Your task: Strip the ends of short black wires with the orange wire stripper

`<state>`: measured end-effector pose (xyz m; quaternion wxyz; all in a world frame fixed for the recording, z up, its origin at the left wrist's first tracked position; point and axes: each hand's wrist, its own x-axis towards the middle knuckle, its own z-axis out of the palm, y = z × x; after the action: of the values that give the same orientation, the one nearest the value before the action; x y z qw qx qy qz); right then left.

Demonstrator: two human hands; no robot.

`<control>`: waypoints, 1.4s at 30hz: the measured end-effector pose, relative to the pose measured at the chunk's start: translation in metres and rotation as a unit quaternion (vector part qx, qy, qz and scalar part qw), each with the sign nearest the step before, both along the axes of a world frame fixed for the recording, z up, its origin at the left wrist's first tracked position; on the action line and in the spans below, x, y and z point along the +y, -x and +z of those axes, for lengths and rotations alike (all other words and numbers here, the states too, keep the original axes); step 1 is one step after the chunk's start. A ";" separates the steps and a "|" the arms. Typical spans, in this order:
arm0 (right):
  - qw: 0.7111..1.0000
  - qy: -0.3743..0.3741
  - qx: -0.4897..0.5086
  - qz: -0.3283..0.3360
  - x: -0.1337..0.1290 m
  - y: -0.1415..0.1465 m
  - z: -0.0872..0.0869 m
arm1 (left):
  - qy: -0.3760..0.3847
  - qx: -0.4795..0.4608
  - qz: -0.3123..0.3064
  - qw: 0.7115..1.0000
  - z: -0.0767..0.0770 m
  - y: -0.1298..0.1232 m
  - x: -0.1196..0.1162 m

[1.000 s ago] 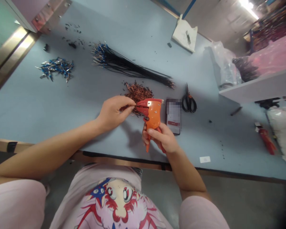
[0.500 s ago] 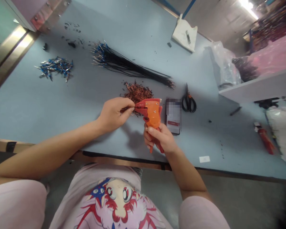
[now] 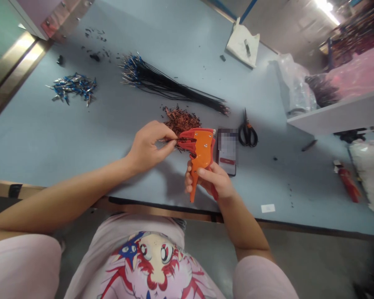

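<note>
My right hand (image 3: 210, 180) is wrapped round the handles of an orange and red wire stripper (image 3: 203, 146), whose jaws point left. Between thumb and fingertips, my left hand (image 3: 151, 147) pinches a thin dark wire (image 3: 177, 139) at the mouth of those jaws. How far the wire reaches inside cannot be made out. Just behind the tool lies a heap of short copper-coloured wire scraps (image 3: 182, 119), partly covered by it. Farther back stretches a bundle of black wires (image 3: 174, 88) with blue and silver ends at its left.
A pile of blue and silver terminals (image 3: 74, 87) lies at the left. Right of the tool are a phone (image 3: 227, 151) and black scissors (image 3: 248, 132). A red-handled tool (image 3: 346, 182) lies far right, below a shelf (image 3: 336, 107) holding plastic bags. The table's front edge (image 3: 162, 209) runs near my body.
The stripper's handles have spread apart as my right hand's grip loosened, and the tool has shifted slightly right. My left hand still pinches the wire at the jaws.
</note>
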<state>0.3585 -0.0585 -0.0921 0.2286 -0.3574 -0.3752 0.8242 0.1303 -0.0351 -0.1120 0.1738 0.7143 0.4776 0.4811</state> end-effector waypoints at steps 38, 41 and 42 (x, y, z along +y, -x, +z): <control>0.999 -0.032 -0.019 -0.022 -0.003 0.006 -0.001 | -0.056 -0.013 -0.017 0.998 -0.003 0.001 0.003; 0.998 -0.039 -0.032 -0.024 -0.004 0.009 0.000 | -0.047 0.000 -0.021 0.999 -0.004 0.002 0.003; 0.998 -0.043 -0.034 -0.025 -0.003 0.009 0.000 | -0.043 0.004 -0.023 0.999 -0.004 0.002 0.003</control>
<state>0.3494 -0.0620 -0.0917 0.2516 -0.3844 -0.4091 0.7884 0.1282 -0.0316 -0.1160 0.1521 0.7339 0.4401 0.4945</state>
